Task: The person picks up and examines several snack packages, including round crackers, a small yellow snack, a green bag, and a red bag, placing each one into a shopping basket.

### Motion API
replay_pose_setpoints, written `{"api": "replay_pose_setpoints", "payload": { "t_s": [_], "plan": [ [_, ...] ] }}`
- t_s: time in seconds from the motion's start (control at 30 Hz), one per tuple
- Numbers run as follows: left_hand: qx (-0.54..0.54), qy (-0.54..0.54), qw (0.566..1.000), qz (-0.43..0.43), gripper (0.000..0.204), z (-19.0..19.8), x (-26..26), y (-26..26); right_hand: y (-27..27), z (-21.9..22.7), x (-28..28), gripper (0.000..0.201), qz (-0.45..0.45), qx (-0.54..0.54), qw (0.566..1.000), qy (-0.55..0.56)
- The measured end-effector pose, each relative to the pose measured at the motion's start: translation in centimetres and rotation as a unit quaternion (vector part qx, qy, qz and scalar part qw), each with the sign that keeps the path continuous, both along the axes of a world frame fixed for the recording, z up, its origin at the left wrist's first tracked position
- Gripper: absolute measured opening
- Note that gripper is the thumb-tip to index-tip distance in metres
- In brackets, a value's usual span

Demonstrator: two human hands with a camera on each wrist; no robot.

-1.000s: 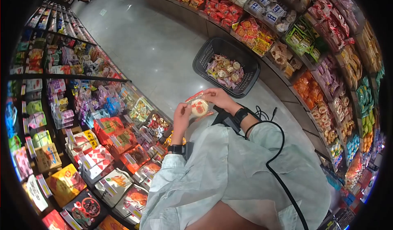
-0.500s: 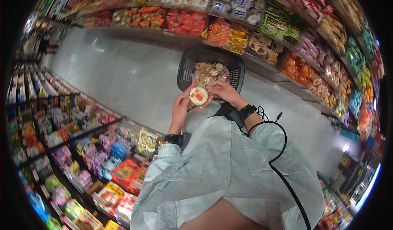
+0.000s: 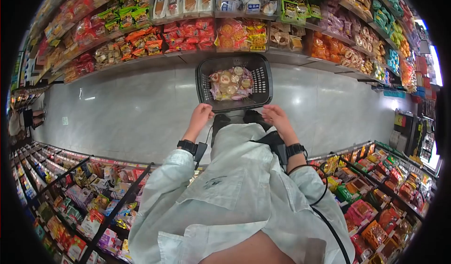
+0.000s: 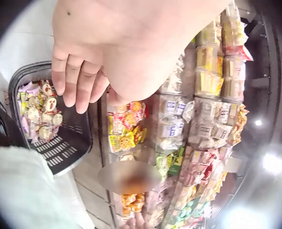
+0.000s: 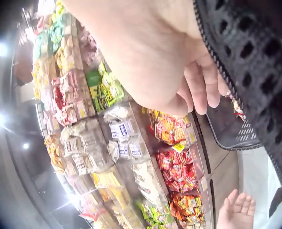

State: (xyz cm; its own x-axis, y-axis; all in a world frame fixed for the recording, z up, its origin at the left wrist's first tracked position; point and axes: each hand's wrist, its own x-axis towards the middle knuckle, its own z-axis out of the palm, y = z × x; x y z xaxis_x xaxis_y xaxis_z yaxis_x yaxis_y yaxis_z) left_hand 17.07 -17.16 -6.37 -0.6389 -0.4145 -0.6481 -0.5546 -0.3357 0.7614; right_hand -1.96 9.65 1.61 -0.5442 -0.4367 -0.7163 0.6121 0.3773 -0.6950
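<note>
My left hand (image 3: 200, 117) is over the near left side of a dark plastic shopping basket (image 3: 266, 94) that stands on the floor. Its fingers hang loosely bent in the left wrist view and hold nothing. On the other side, my right hand (image 3: 278, 119) is held just off the basket's near right corner, fingers relaxed and without anything between them. Inside the basket lies a pile of small wrapped snacks (image 3: 230, 89). A round pack with red print (image 4: 50, 105) rests on top of that pile.
Shelves of bagged snacks (image 3: 190, 34) run along the far side, just behind the basket. Display racks (image 3: 371, 189) stand behind me on both sides. A black cable (image 3: 329, 221) hangs over my right side. Another person (image 3: 35, 118) is at the far left.
The round pack held between both hands has been let go and is now in the basket. My hands have moved apart, and the view has turned to face the shelves.
</note>
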Motion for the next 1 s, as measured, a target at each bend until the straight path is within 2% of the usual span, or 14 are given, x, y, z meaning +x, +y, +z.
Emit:
{"api": "replay_pose_setpoints", "payload": {
  "t_s": [0.17,0.27,0.33,0.37,0.47,0.57,0.73,0.87,1.0],
  "plan": [
    [0.034,-0.09,0.994,-0.05,0.024,-7.0,2.9,-1.1,4.3,0.1,3.5,0.023,-0.112,0.007,0.993,-0.021],
    [0.033,-0.161,0.984,-0.072,0.021,-12.7,5.6,-1.3,6.0,0.3,4.8,0.023,-0.165,-0.002,0.986,-0.024],
    [0.052,-0.217,0.973,-0.051,0.019,-17.0,8.3,-1.3,6.7,0.3,5.6,0.022,-0.182,-0.012,0.983,-0.02],
    [0.072,-0.244,0.966,-0.032,0.019,-17.7,9.1,-1.1,6.9,0.4,5.8,0.022,-0.181,-0.014,0.983,-0.017],
    [0.125,-0.276,0.953,-0.008,0.019,-17.0,9.5,0.0,8.5,0.0,5.8,0.021,-0.183,-0.016,0.983,-0.012],
    [0.088,-0.268,0.959,-0.014,0.021,-16.4,9.4,1.8,11.2,-2.4,5.6,0.019,-0.211,-0.037,0.976,-0.03],
    [0.067,-0.302,0.95,-0.049,0.023,-14.9,9.0,5.6,16.0,-3.0,4.3,0.02,-0.219,-0.071,0.973,-0.005],
    [0.07,-0.299,0.95,-0.059,0.025,-13.4,7.2,10.7,20.8,-3.4,3.0,0.021,-0.23,-0.097,0.968,0.009],
    [0.059,-0.284,0.951,-0.106,0.023,-9.3,2.9,17.4,25.9,-3.0,2.4,0.023,-0.256,-0.12,0.959,0.016]
  ]
}}
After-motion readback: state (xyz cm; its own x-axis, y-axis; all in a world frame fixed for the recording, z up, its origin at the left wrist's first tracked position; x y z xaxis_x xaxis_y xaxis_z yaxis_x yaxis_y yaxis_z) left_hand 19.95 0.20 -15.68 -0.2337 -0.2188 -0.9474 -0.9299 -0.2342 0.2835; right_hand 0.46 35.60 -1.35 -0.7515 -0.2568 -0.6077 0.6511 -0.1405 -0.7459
